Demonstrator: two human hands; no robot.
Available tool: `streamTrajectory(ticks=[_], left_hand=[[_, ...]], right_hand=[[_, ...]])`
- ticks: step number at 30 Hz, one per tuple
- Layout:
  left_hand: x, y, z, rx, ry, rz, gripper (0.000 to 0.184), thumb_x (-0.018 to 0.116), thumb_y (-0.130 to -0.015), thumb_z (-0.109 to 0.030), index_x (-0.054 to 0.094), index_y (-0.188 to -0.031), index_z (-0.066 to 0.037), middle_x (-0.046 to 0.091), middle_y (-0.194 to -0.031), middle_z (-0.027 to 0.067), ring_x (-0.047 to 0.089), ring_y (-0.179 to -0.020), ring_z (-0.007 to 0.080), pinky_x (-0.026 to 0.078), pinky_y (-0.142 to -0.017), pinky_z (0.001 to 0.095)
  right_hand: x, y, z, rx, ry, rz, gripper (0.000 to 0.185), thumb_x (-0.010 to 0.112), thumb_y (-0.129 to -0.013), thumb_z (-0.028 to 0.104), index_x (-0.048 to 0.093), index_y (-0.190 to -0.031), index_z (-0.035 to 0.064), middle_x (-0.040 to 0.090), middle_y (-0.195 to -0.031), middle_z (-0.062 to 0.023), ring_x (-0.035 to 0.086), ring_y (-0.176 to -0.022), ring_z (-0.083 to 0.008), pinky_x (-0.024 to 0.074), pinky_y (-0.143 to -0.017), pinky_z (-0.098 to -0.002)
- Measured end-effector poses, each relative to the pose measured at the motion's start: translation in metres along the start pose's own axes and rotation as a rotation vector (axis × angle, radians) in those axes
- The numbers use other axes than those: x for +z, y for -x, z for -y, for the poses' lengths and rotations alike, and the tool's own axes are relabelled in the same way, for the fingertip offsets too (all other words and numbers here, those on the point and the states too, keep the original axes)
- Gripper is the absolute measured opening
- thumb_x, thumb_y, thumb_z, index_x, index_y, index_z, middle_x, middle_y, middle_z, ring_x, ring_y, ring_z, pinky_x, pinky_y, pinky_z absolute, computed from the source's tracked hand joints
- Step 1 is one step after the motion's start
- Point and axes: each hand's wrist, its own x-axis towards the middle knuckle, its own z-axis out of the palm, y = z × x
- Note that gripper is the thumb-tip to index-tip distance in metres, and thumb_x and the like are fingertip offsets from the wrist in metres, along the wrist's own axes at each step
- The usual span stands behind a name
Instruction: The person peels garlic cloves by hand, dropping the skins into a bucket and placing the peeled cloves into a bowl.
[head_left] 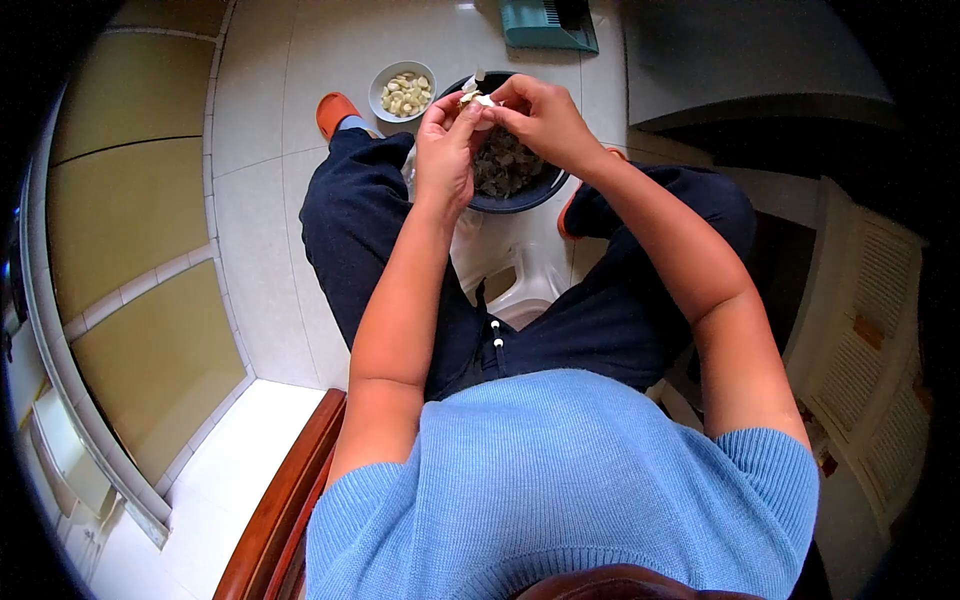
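Observation:
Between my fingertips is a garlic clove with pale, papery skin sticking up from it. My left hand is closed on the clove from the left, thumb and fingers pinched together. From the other side, my right hand pinches the same garlic with thumb and forefinger. Directly below both hands stands a dark basin holding a heap of garlic skins. A white bowl of peeled garlic cloves sits on the floor to the left of the basin.
A teal dustpan lies on the tiled floor beyond the basin. A white plastic stool shows between my legs. Brown wooden furniture is at lower left, tan panels line the left side, and a dark cabinet stands at upper right.

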Motion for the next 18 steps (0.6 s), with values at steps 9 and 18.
streamTrajectory(ticks=[9,18], left_hand=[[0.008,0.004,-0.004,0.024,-0.056,-0.059,0.034,0.065,-0.080,-0.006,0.046,-0.107,0.002,0.057,-0.094,0.0084,0.058,-0.083,0.0136,0.050,-0.074,0.0255],[0.004,0.003,-0.013,-0.055,-0.074,0.004,0.035,0.063,-0.080,-0.005,0.047,-0.111,0.002,0.058,-0.097,0.0092,0.058,-0.084,0.0139,0.051,-0.074,0.0251]], right_hand=[[-0.005,0.002,-0.002,-0.048,0.156,-0.068,0.015,0.059,-0.082,0.010,0.061,-0.083,-0.0046,0.062,-0.067,-0.0099,0.056,-0.060,-0.0109,0.0454,-0.055,-0.0257],[-0.010,-0.001,-0.002,-0.073,0.149,-0.038,0.013,0.057,-0.083,0.010,0.059,-0.083,-0.0029,0.059,-0.067,-0.0078,0.053,-0.060,-0.0107,0.0441,-0.057,-0.0245]])
